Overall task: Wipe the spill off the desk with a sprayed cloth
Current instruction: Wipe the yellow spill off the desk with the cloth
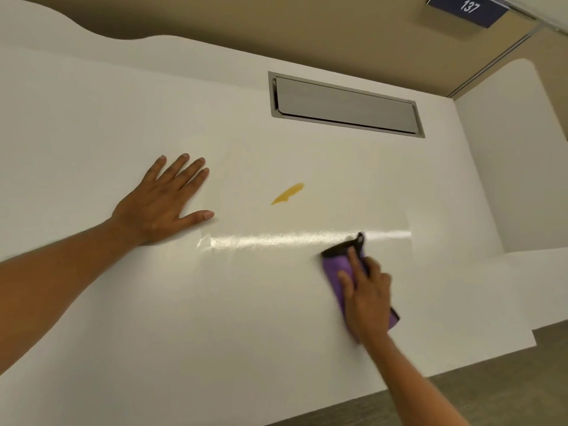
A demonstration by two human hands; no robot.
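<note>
A small yellow-orange spill [289, 193] streaks the middle of the white desk [153, 302]. My right hand [367, 298] presses a folded purple cloth with a black edge [336, 265] flat on the desk, to the right of the spill and nearer to me, apart from it. My left hand [166, 199] lies flat on the desk left of the spill, fingers spread, holding nothing. A wet-looking glossy streak runs across the desk between the hands.
A grey cable hatch with a closed flap [345, 104] is set into the desk behind the spill. White divider panels [516, 167] rise at the right and back. A dark sign with the number 137 [468, 7] hangs top right. Floor [461, 395] shows beyond the near-right desk edge.
</note>
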